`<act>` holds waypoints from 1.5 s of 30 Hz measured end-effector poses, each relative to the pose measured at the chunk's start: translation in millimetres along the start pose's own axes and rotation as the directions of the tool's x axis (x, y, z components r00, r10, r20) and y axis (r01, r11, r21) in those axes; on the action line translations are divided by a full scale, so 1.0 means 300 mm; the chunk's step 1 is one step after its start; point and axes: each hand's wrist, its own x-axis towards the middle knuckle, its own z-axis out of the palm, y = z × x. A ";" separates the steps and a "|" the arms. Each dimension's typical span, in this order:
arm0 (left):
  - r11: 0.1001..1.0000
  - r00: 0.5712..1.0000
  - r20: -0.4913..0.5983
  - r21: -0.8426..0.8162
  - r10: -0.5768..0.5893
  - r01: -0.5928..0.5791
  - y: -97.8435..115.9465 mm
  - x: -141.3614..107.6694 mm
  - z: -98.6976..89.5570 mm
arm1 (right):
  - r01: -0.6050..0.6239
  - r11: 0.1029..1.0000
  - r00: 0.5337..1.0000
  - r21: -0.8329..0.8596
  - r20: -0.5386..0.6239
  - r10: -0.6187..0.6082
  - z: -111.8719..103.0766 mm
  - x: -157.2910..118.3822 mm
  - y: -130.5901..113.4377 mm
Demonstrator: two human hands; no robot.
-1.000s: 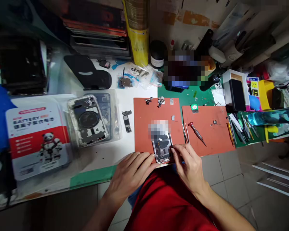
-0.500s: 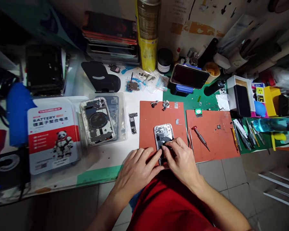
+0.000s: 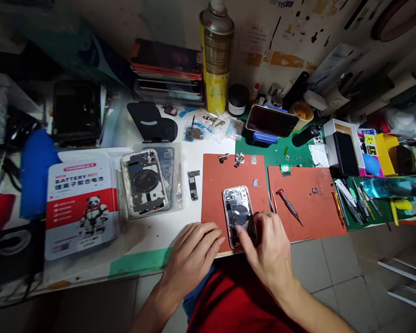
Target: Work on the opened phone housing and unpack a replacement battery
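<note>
An opened phone housing [image 3: 241, 208] lies on the left red-brown mat, its grey and black inner parts and round coil facing up. My right hand [image 3: 272, 245] is at its lower right: the thumb reaches over the inside and the bent fingers are along the right edge, gripping it there. My left hand [image 3: 194, 249] rests at the mat's front edge, just left of the housing, with loosely bent fingers and nothing in them. To the left, a logic board [image 3: 193, 185] lies on the white table. A screwdriver [image 3: 289, 206] with a red cap is on the right mat.
A second phone back [image 3: 144, 181] rests on a clear plastic case, beside a battery box [image 3: 81, 203]. Small parts [image 3: 239, 159] lie on the mat's far side. Behind stand a yellow spray can [image 3: 217, 64] and a propped phone [image 3: 272, 121]. Tools [image 3: 353, 196] crowd the right.
My hands have drawn apart, uncovering the housing's middle. My left fingers have come off it, and my right hand has moved to its right edge. The camera view has shifted slightly.
</note>
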 end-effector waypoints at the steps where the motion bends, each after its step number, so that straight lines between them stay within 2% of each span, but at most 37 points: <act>1: 0.999 1.000 -0.025 -0.034 -0.016 0.015 0.004 0.000 -0.003 | -0.003 0.998 1.000 -0.055 -0.002 0.003 0.016 -0.015 -0.009; 3: 0.997 0.997 -0.052 -0.069 -0.050 0.046 0.011 0.000 -0.010 | 0.002 0.992 1.000 -0.127 0.011 -0.001 0.042 -0.036 -0.024; 5: 0.997 0.995 -0.067 -0.027 -0.078 0.077 0.015 0.006 -0.024 | 0.014 0.986 1.000 -0.165 0.020 -0.010 0.060 -0.045 -0.035; 8: 0.976 0.990 -0.120 0.196 -0.073 0.096 0.008 0.031 -0.060 | 0.020 0.982 1.000 -0.188 0.025 -0.015 0.074 -0.045 -0.042; 10: 0.915 0.990 -0.133 0.393 -0.042 0.091 -0.010 0.064 -0.093 | 0.021 0.982 0.999 -0.190 0.030 -0.016 0.077 -0.042 -0.042; 12: 0.840 0.996 -0.086 0.536 -0.037 0.077 -0.040 0.107 -0.131 | 0.023 0.981 0.999 -0.194 0.031 -0.017 0.076 -0.040 -0.041; 14: 0.804 0.998 0.000 0.592 -0.065 0.052 -0.080 0.156 -0.166 | 0.026 0.979 0.999 -0.201 0.024 -0.022 0.073 -0.040 -0.040; 17: 0.799 0.984 0.133 0.601 -0.117 0.014 -0.150 0.230 -0.201 | 0.030 0.983 1.000 -0.182 0.010 -0.029 0.066 -0.044 -0.037; 20: 0.839 0.941 0.300 0.544 -0.158 -0.033 -0.210 0.293 -0.212 | 0.029 0.990 1.000 -0.135 0.006 -0.029 0.060 -0.053 -0.033; 24: 0.862 0.890 0.407 0.506 -0.207 -0.031 -0.246 0.341 -0.210 | 0.024 0.993 1.000 -0.112 -0.003 -0.024 0.055 -0.067 -0.029; 29: 0.844 0.883 0.437 0.527 -0.171 -0.098 -0.260 0.355 -0.204 | 0.027 0.996 1.000 -0.089 0.003 -0.026 0.046 -0.067 -0.028; 37: 0.802 0.904 0.428 0.545 -0.016 -0.244 -0.291 0.359 -0.187 | 0.037 0.996 0.999 -0.082 0.004 -0.037 0.029 -0.059 -0.043; 45: 0.781 0.907 0.422 0.571 -0.015 -0.253 -0.276 0.358 -0.189 | 0.022 0.998 1.000 -0.052 0.003 -0.022 0.027 -0.049 -0.054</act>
